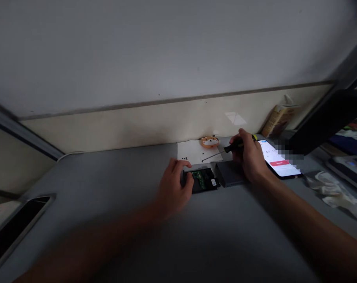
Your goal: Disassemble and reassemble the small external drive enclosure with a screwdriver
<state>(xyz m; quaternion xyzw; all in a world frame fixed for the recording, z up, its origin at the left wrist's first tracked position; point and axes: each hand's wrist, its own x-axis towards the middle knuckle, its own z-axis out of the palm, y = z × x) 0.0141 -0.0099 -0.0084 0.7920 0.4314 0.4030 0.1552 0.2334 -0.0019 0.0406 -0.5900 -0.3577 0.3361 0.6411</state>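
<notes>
Tabletop (pixel 107 184), gray, is filling the lower view and meeting a pale wall (pixel 137 51) at 12 o'clock. At 3 o'clock of the hands a phone (pixel 280 159) is lying flat, its screen glowing. White paper (pixel 193 151) is lying against the wall, at 12 o'clock of the drive (pixel 202 181). This drive, a black case with its green board showing, is sitting near mid-tabletop, and a gray cover (pixel 229 173) is lying just beside it at 3 o'clock.

At the drive's 9 o'clock end the left hand (pixel 174 186) is resting, fingers bent over the edge and touching it. Blur is hiding whether they are gripping. Over the cover the right hand (pixel 249 157) is hovering, fingers closed around the black handle of a screwdriver (pixel 229 148). Its thin shaft is pointing toward 9 o'clock, with the tip above the paper.

An orange toy (pixel 210 141) is sitting at the paper's far edge. Tiny dark screws (pixel 184 158) are lying on the paper just beyond the left fingertips.
</notes>
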